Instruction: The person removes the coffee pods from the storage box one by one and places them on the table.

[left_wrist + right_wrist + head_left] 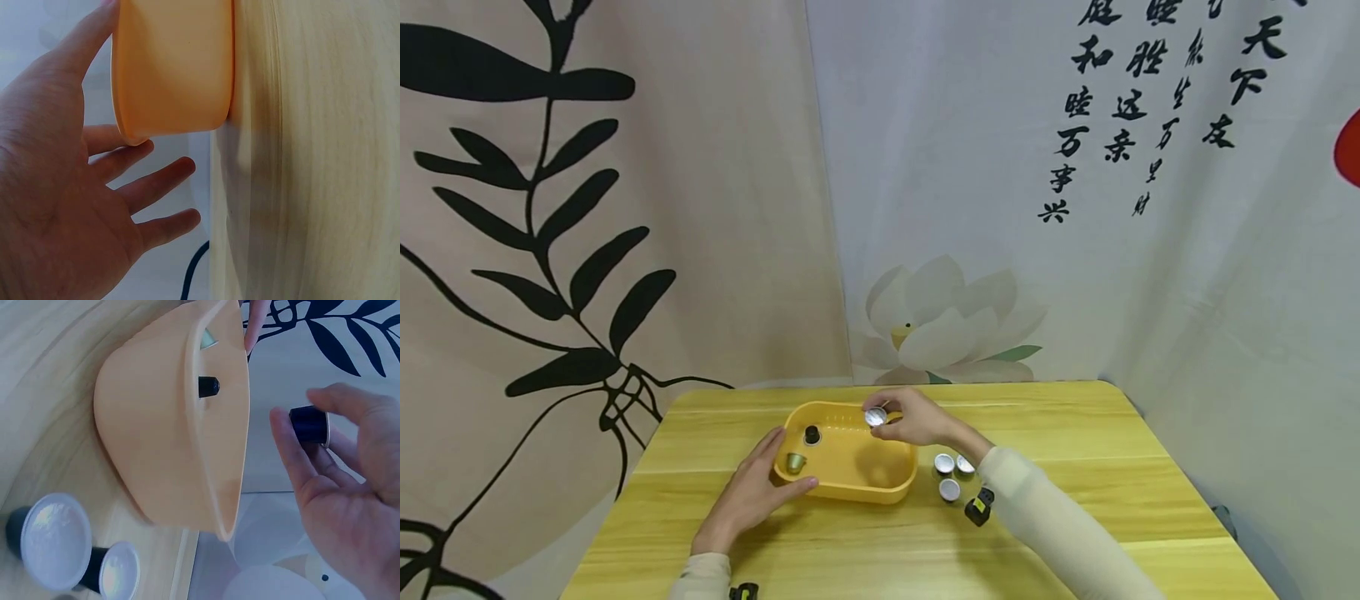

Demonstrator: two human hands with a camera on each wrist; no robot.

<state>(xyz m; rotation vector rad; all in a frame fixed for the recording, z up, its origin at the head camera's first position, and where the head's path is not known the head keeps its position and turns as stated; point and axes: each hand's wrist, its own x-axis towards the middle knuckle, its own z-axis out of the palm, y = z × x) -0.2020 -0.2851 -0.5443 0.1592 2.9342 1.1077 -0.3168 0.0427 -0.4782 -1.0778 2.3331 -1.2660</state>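
My right hand [917, 419] pinches a dark blue coffee capsule [309, 424] between thumb and fingers, above the back right corner of a yellow plastic basket [865, 490]. In the head view the capsule's silver foil lid faces up. Inside the basket, toward the left, a black coffee capsule [812, 434] stands near a gold-green one [796, 462] that lies tipped over. My left hand [752, 496] touches the basket's left end, fingers at the side rim and thumb along the front edge. Its lower fingers extend fairly straight and spread in the left wrist view [156, 187].
Three more capsules [949, 490] stand lid up on the wooden table [1075, 500], right of the basket and close to the right forearm. Behind the table's back edge hangs a printed curtain [760, 208].
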